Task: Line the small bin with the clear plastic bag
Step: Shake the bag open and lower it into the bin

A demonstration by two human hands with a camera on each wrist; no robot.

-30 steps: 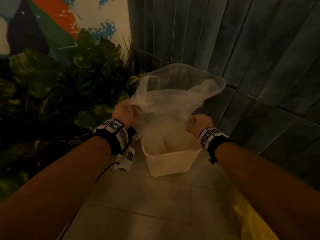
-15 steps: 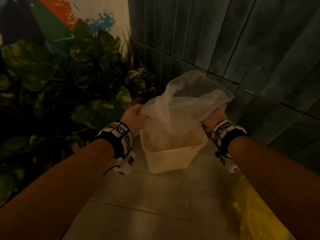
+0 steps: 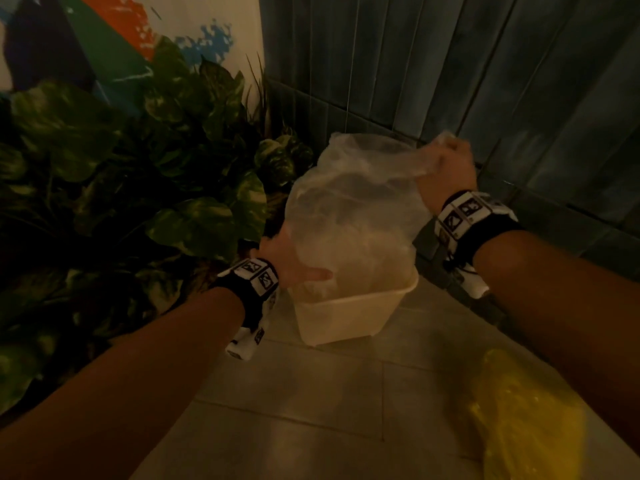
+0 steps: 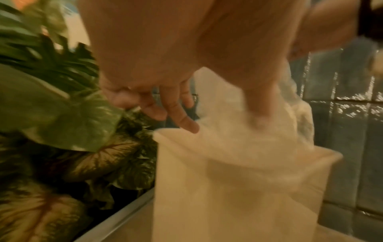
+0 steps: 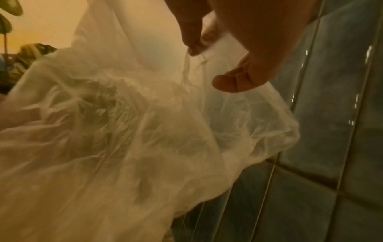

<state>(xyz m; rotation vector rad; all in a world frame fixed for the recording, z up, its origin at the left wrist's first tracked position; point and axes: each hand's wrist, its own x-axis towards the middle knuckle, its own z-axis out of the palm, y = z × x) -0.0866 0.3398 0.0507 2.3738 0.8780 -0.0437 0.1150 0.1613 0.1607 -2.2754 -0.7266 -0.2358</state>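
A small cream bin (image 3: 349,317) stands on the floor in the corner. The clear plastic bag (image 3: 349,209) sits with its bottom in the bin and billows above it. My left hand (image 3: 304,268) is low at the bin's left rim. In the left wrist view its thumb presses into the bag (image 4: 248,139) while the fingers (image 4: 182,117) hang straight outside the bin (image 4: 228,204). My right hand (image 3: 446,154) is raised at the back right and pinches the bag's top edge. The right wrist view shows that pinch between thumb and finger (image 5: 194,47), the bag (image 5: 124,131) hanging below.
Large leafy plants (image 3: 138,188) crowd the left side up to the bin. A blue-green tiled wall (image 3: 467,71) runs close behind and to the right. A yellow plastic bag (image 3: 519,420) lies on the tiled floor (image 3: 311,403) at the lower right.
My right hand rose and moved back right, pulling the bag's edge up and out. My left hand dropped to the bin's left rim and relaxed its grip, thumb now in the bag.
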